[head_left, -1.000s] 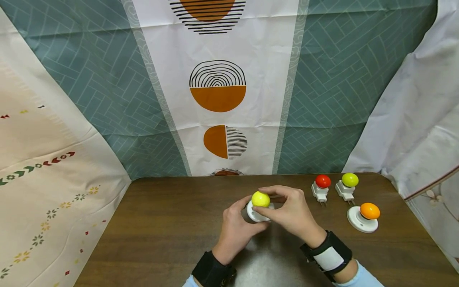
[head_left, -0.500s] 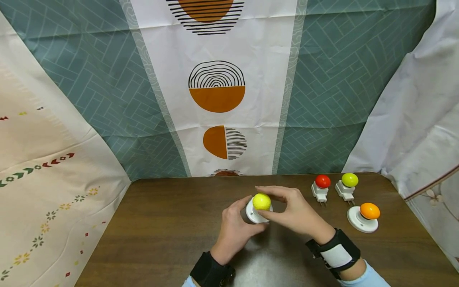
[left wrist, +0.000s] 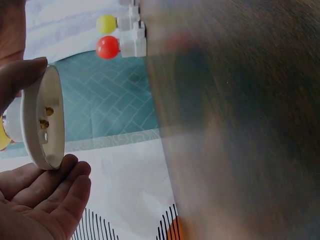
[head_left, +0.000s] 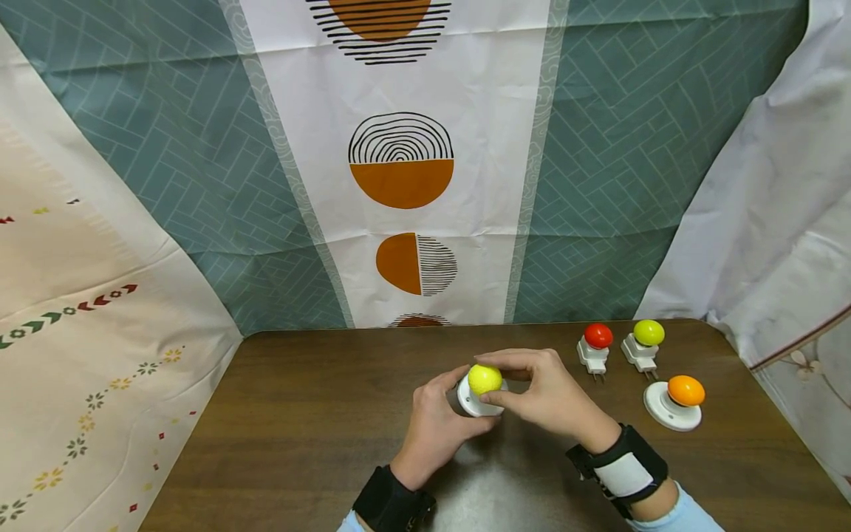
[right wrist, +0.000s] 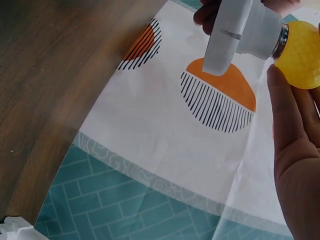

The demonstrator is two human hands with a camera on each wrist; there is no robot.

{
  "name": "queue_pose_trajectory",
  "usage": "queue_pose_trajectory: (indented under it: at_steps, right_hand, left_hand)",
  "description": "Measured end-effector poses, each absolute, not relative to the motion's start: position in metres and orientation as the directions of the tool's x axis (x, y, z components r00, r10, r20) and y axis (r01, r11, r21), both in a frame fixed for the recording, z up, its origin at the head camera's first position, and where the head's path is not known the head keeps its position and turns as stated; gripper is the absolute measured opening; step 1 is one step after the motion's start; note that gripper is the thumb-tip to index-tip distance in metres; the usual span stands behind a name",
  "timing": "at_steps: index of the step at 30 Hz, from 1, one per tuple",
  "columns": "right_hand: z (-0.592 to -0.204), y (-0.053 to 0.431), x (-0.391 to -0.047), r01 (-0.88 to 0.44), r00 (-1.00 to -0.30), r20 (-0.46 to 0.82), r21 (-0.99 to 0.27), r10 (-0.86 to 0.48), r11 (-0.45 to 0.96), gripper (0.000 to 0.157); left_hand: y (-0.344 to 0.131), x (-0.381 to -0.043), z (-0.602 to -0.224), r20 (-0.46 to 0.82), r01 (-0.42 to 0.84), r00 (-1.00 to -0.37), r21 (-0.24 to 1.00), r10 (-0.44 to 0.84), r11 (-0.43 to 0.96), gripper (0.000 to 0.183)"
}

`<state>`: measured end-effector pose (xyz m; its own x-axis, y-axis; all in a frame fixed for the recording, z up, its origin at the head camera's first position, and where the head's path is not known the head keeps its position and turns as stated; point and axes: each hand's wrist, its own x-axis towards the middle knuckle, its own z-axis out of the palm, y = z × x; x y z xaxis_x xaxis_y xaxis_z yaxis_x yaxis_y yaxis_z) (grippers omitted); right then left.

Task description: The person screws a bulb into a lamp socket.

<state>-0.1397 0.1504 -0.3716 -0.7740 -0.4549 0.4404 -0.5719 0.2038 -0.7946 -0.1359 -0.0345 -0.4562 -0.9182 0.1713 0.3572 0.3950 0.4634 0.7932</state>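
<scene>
Raised over the table in the head view, a white round bulb holder point(head_left: 469, 403) is gripped at its rim by my left hand point(head_left: 432, 425). A yellow light bulb point(head_left: 484, 379) stands in its socket, and my right hand point(head_left: 548, 395) pinches the bulb between thumb and fingers. A narrow band of the metal screw base point(right wrist: 282, 42) shows between bulb and socket in the right wrist view. The holder's hollow underside faces the left wrist camera, with brass screws point(left wrist: 45, 124) inside. Thumb and fingers of my left hand sit at opposite edges of it.
At the table's right side stand a red bulb point(head_left: 598, 336) and a yellow-green bulb point(head_left: 648, 333), each in a white plug-in holder with pins. Nearer is an orange bulb point(head_left: 685, 391) in a white round holder point(head_left: 671, 417). Patterned cloth point(head_left: 598, 185) hangs behind the brown table point(head_left: 319, 421).
My right hand's fingers have shifted around the yellow bulb, with the wrist slightly farther right and lower. The bulb appears slightly lower in the view. The left hand keeps its grip on the holder.
</scene>
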Motion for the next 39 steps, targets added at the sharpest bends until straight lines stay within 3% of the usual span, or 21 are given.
queue_pose_trajectory:
  at_steps: [22,30,39]
  right_hand:
    - [-0.377,0.151,-0.141,-0.572,-0.796,0.446,-0.775,-0.410,0.268,0.044]
    - [-0.398,0.168,-0.157,-0.598,-0.792,0.431,-0.692,-0.433,0.404,0.060]
    - [-0.409,0.188,-0.163,-0.542,-0.825,0.332,-0.694,-0.458,0.474,0.075]
  left_hand:
    - [-0.034,-0.136,-0.457,0.388,0.421,-0.904,0.731,0.180,0.536,0.070]
    - [-0.037,-0.137,-0.456,0.368,0.392,-0.916,0.736,0.161,0.551,0.074]
    - [-0.045,-0.139,-0.455,0.362,0.376,-0.922,0.743,0.140,0.554,0.077]
